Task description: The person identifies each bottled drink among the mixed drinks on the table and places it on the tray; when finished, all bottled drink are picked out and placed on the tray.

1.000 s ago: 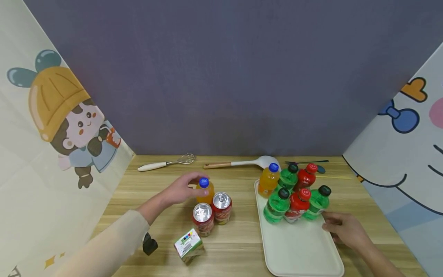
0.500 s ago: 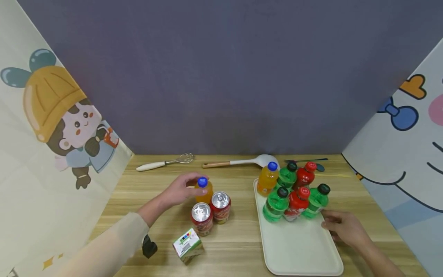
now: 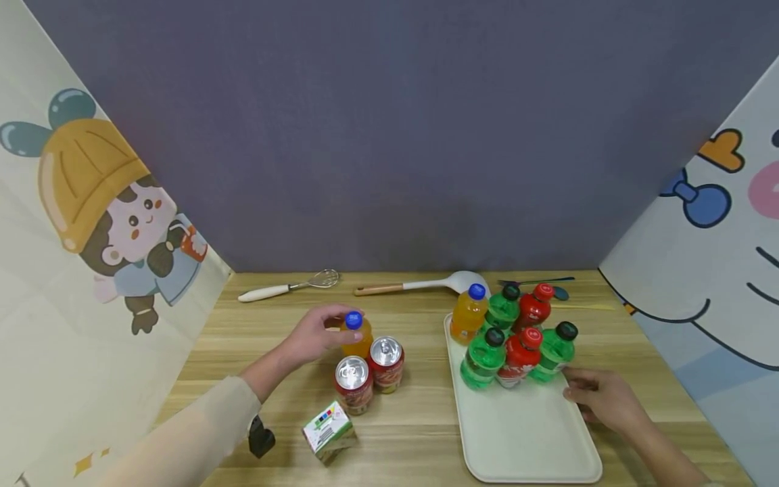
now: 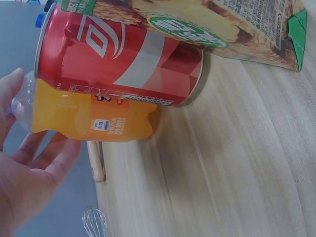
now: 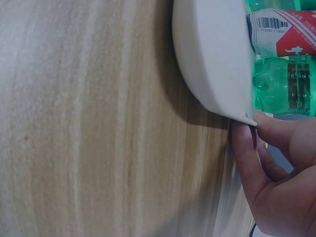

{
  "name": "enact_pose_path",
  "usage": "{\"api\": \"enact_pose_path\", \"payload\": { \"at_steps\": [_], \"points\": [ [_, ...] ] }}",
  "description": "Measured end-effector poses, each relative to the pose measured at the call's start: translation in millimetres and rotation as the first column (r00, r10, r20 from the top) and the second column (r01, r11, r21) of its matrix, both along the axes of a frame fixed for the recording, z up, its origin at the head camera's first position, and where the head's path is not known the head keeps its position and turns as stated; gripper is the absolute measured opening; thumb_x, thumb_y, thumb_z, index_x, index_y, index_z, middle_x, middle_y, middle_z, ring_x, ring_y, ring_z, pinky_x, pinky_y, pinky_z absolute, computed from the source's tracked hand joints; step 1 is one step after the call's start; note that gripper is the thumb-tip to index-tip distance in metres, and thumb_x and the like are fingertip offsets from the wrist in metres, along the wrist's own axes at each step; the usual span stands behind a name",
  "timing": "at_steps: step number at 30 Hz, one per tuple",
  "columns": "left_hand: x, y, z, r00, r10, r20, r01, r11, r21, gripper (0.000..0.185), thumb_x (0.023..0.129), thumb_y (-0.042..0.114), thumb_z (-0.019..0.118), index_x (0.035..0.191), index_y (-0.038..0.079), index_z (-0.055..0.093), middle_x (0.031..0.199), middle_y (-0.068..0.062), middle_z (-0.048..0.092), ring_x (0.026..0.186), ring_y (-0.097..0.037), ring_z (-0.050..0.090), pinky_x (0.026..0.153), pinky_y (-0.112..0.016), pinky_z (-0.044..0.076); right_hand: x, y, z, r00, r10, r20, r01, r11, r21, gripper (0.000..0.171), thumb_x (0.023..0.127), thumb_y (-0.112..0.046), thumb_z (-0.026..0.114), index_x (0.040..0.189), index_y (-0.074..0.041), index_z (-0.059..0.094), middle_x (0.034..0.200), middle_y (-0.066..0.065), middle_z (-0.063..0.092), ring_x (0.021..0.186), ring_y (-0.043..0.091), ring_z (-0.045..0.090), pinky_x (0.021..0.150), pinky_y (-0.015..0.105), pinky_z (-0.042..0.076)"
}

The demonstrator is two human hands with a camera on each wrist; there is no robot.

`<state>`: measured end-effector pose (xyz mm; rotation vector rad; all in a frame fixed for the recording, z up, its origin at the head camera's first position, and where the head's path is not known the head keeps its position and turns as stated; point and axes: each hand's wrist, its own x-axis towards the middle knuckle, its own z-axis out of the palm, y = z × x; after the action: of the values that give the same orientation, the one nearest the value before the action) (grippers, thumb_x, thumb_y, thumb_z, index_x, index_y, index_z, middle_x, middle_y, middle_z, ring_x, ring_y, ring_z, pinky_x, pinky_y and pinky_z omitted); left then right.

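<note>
- Now, the left hand (image 3: 313,335) is curled round the small orange-drink bottle with a blue cap (image 3: 356,335), thumb and fingers wrapping its upper body; the left wrist view shows the fingers (image 4: 47,160) lying along the bottle's side (image 4: 94,121).
- That bottle stands upright on the light wooden table (image 3: 414,419), left of centre, just behind two red drink cans with silver tops (image 3: 368,372).
- A small green-and-white juice carton (image 3: 329,431) sits nearer the person, close to the cans.
- Over on the other side, the right hand (image 3: 599,399) pinches the right rim of the pale cream plastic tray (image 3: 529,439); the right wrist view shows a thumb on top of the edge (image 5: 245,111) and fingers beneath it.
- On the tray's far end stands a cluster of six small bottles, green, red and one orange (image 3: 511,331).
- Against half a second back, hardly a thing differs: the left hand holds the same grasp on the bottle, which has not left the table, and the right hand keeps its place on the tray rim.
- A metal whisk with a white handle (image 3: 289,287) and a white ladle with a wooden handle (image 3: 426,284) lie along the back of the table.
</note>
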<state>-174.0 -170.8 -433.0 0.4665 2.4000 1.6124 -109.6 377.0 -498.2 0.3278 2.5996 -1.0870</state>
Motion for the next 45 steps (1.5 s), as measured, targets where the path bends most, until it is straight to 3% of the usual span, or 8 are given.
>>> {"api": "enact_pose_path", "payload": {
  "at_steps": [13, 19, 24, 45],
  "points": [
    [1.7, -4.1, -1.2, 0.999, 0.032, -0.012, -0.033, 0.999, -0.021, 0.041, 0.088, 0.021, 0.083, 0.125, 0.007, 0.072, 0.121, -0.009, 0.073, 0.107, -0.029, 0.065, 0.086, -0.037, 0.057, 1.5, -3.8, 5.0, 1.000, 0.004, 0.005, -0.004, 1.000, 0.001, 0.056, 0.093, -0.019, 0.076, 0.140, 0.005, 0.057, 0.112, 0.018, 0.068, 0.087, 0.017, 0.064, 0.065, 0.034, 0.062],
    [4.6, -6.7, 7.2, 0.997, 0.071, 0.012, -0.070, 0.997, -0.021, 0.038, 0.086, 0.025, 0.085, 0.121, 0.014, 0.075, 0.119, -0.005, 0.073, 0.109, -0.028, 0.064, 0.084, -0.037, 0.057, 0.8, -4.3, 6.5, 1.000, -0.002, 0.016, 0.002, 1.000, -0.002, 0.057, 0.093, -0.020, 0.077, 0.141, 0.005, 0.057, 0.113, 0.018, 0.068, 0.088, 0.018, 0.063, 0.066, 0.034, 0.062],
    [3.7, -9.1, 15.4, 0.995, 0.094, -0.013, -0.094, 0.995, -0.027, 0.039, 0.086, 0.025, 0.085, 0.122, 0.013, 0.075, 0.119, -0.005, 0.073, 0.111, -0.031, 0.064, 0.087, -0.037, 0.056, 1.2, -4.1, 6.0, 1.000, -0.003, 0.012, 0.003, 1.000, -0.004, 0.058, 0.093, -0.020, 0.077, 0.141, 0.004, 0.057, 0.113, 0.018, 0.067, 0.088, 0.018, 0.064, 0.066, 0.034, 0.062],
    [3.2, -11.5, 77.3, 0.978, 0.154, -0.139, -0.159, 0.987, -0.024, 0.039, 0.089, 0.029, 0.083, 0.122, 0.012, 0.072, 0.113, -0.006, 0.071, 0.104, -0.028, 0.063, 0.089, -0.041, 0.055, 2.2, -3.7, 4.6, 1.000, 0.005, -0.016, -0.005, 1.000, -0.013, 0.056, 0.092, -0.018, 0.077, 0.139, 0.006, 0.058, 0.110, 0.018, 0.069, 0.085, 0.018, 0.064, 0.064, 0.034, 0.061]
  ]
}}
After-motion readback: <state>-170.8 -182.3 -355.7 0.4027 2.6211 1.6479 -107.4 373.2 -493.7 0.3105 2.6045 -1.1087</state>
